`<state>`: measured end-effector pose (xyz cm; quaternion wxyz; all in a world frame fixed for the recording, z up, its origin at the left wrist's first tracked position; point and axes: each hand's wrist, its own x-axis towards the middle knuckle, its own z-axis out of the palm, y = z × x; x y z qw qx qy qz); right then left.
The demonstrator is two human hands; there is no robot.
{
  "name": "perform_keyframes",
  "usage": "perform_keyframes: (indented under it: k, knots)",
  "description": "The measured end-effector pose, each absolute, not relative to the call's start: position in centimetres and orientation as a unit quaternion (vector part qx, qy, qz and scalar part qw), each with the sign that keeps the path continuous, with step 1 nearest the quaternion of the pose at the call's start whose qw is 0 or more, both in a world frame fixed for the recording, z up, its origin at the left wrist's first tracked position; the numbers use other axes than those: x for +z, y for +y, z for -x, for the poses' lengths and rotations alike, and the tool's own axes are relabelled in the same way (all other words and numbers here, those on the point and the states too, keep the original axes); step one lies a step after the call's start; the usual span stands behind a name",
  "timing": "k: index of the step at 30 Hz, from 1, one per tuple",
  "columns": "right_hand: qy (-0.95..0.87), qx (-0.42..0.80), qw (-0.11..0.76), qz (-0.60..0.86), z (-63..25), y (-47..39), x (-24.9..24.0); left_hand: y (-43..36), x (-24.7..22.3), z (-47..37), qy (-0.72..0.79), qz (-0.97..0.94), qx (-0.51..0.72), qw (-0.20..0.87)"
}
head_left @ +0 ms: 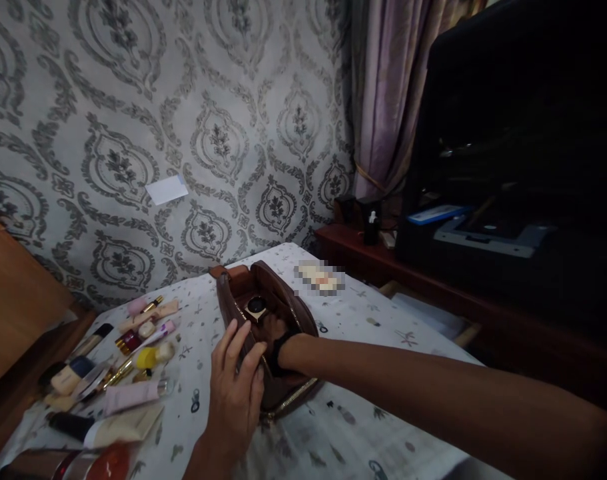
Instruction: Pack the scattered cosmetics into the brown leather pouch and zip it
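White printed cloth (363, 427) under the brown bag (282, 293); grey patterned wallpaper (218, 133) behind, purple curtain (390, 93) beyond. Touched by the unclenched left hand (230, 390), entered by the right hand (275, 330), grip too shadowed to tell.

Brown leather-look gold-zipped bag (284, 299): unzipped, mouth gaping upward, on white patterned cloth (363, 337).
Round black-and-gold object (256, 306): inside, black face showing.

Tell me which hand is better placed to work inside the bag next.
Probably the right hand: it is inside the bag, near the black-topped item, while the left hand rests against the bag's side.
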<state>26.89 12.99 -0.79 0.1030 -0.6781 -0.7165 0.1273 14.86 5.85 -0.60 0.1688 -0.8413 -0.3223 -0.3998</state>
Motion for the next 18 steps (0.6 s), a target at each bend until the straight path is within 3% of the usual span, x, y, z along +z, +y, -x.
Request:
perform_keyframes:
  k: [5,18]
  knots:
    - [-0.741,0.123,0.053,0.658,-27.5,13.2,0.9,5.7,-0.4,-15.1,-0.335,0.838,-0.399,0.161]
    - [-0.705,0.135,0.077,0.692,-27.5,15.9,1.7,6.0,-0.9,-14.8,-0.328,0.836,-0.402,0.177]
